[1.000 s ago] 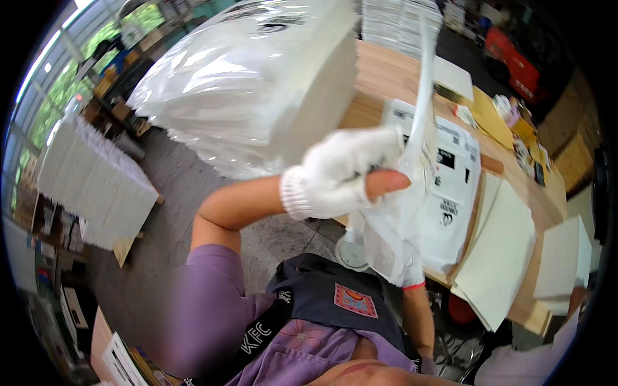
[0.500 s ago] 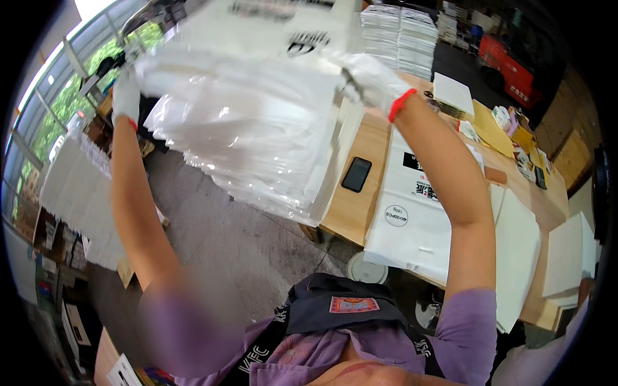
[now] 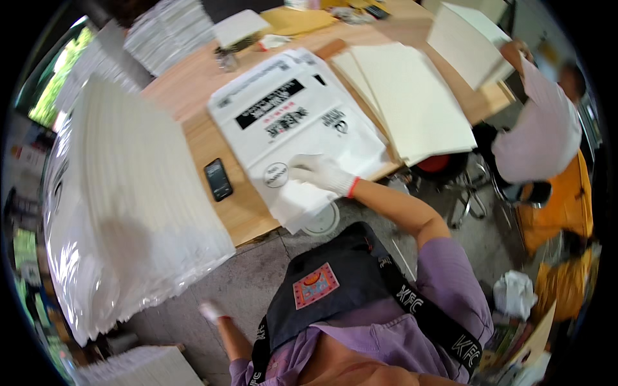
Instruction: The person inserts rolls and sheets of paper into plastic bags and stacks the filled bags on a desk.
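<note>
My right hand (image 3: 318, 174), in a white glove with a red cuff, is over the near part of a white printed plastic bag (image 3: 351, 145). Its fingers reach leftward, somewhat apart, and no grip on the bag shows. More such bags lie beneath, their near edge hanging past the table's front. My left hand (image 3: 211, 312), gloved too, is low at my left side, away from the table; blur hides its fingers. Left of the bags is a tall stack of white sheets in clear plastic (image 3: 138, 186).
A phone (image 3: 218, 179) lies on the wooden table (image 3: 193, 138) between stack and bags. Cream sheets (image 3: 412, 96) lie to the right. Paper piles (image 3: 168, 35) stand at the far left. Another person (image 3: 541, 122) sits at the right by a white board-like stack (image 3: 467, 45).
My view has turned to the right. Both hands have left the plastic-wrapped white stack; the right one has come to the printed bags, the left one down to my side.
</note>
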`<act>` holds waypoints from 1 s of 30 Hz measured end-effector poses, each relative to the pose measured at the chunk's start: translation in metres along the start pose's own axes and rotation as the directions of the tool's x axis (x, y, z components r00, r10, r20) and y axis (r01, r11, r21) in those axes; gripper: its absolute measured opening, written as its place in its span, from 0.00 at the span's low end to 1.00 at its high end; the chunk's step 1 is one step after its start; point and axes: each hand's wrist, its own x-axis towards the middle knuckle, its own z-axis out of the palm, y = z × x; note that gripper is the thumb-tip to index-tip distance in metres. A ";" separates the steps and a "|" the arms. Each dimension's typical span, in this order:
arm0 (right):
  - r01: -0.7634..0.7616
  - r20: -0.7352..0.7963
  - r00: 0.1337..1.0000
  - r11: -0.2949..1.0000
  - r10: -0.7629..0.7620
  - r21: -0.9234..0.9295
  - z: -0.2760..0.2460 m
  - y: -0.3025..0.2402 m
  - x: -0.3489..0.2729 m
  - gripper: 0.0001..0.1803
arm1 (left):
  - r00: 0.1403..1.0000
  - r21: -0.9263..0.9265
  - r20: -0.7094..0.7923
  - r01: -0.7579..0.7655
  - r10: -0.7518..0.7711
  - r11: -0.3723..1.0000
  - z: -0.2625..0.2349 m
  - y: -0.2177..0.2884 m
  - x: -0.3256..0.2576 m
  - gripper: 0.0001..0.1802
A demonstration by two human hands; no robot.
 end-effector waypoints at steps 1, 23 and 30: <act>-0.370 0.050 0.924 0.920 0.379 -0.130 -0.027 -0.002 -0.030 0.23 | 0.949 0.061 -0.104 -0.293 0.298 0.954 -0.007 0.055 -0.006 0.15; -0.304 -0.325 0.945 0.464 0.036 -0.832 -0.190 0.129 -0.136 0.28 | 0.142 -0.488 -0.841 -0.615 0.522 -0.619 -0.472 0.207 -0.168 0.14; -0.225 -0.316 0.942 0.486 -0.113 -0.845 -0.199 0.181 -0.139 0.16 | 0.241 -0.708 -0.693 -0.404 0.679 -0.579 -0.548 0.251 -0.163 0.15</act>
